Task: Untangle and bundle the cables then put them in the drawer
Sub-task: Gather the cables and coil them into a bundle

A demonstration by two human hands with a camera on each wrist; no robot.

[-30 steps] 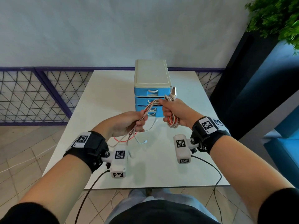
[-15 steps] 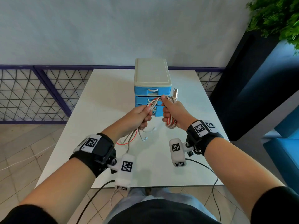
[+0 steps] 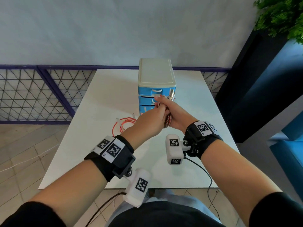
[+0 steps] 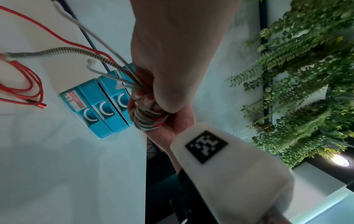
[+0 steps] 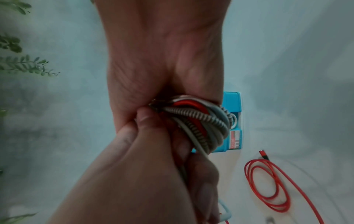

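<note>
My right hand (image 3: 173, 112) grips a coiled bundle of cables (image 5: 201, 121), grey, striped and red, just in front of the blue drawer unit (image 3: 155, 76). A metal plug (image 3: 171, 94) sticks up out of its fist. Pressed against it from the left, my left hand (image 3: 152, 115) grips the loose strands (image 4: 114, 65) that run out of the bundle. Part of the bundle (image 3: 168, 122) shows between the two wrists. The strands trail down to a red cable (image 3: 124, 123) lying in loops on the white table (image 3: 101, 99). All the drawers look pushed in.
The drawer unit stands at the back middle of the table, its fronts facing me. A purple mesh fence (image 3: 32, 95) runs along the left. A dark planter with green foliage (image 3: 282, 15) stands to the right.
My left hand has moved up and to the right until it meets the right hand at the bundle. The red cable's loops now lie exposed on the table.
</note>
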